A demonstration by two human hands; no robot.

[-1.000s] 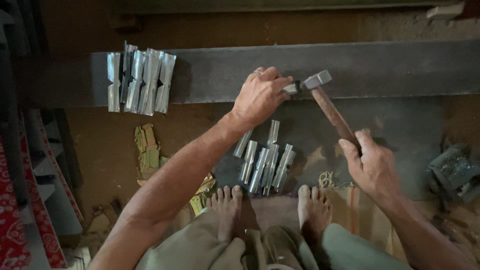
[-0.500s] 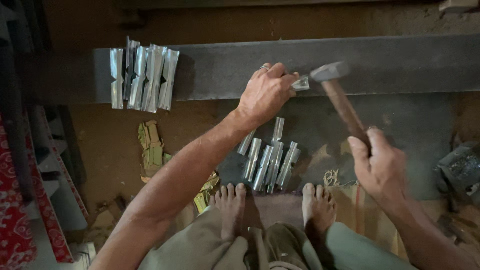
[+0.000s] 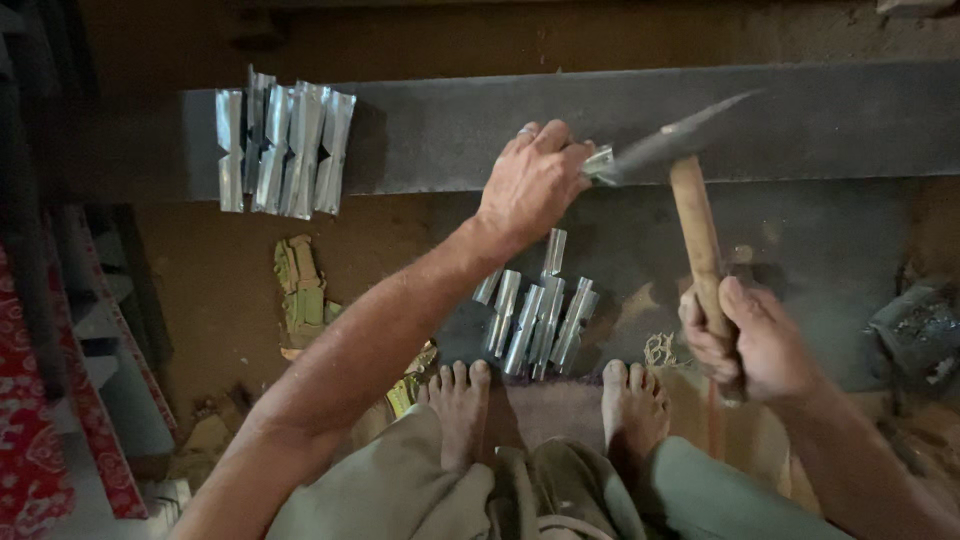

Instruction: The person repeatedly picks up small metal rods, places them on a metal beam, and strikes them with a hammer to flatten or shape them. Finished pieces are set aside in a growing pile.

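Note:
My left hand (image 3: pixel 535 185) is closed on a small shiny metal piece (image 3: pixel 598 162) and holds it down on a long dark steel beam (image 3: pixel 800 120). My right hand (image 3: pixel 752 342) grips the wooden handle of a hammer (image 3: pixel 697 235). The blurred hammer head hangs just right of the small piece, over the beam. A bundle of several bent shiny metal strips (image 3: pixel 282 148) lies on the beam's left end. Several more folded metal pieces (image 3: pixel 535 315) lie on the floor by my bare feet (image 3: pixel 460 400).
Scraps of greenish cardboard (image 3: pixel 300 285) lie on the dirt floor at the left. A red patterned cloth (image 3: pixel 30 420) and grey shelving (image 3: pixel 110 330) stand along the left edge. A dark metal object (image 3: pixel 915 325) sits at the right.
The hammer has swung up from the small piece; its head is now blurred above the beam and my right hand sits lower on the handle. My left hand has stayed in place.

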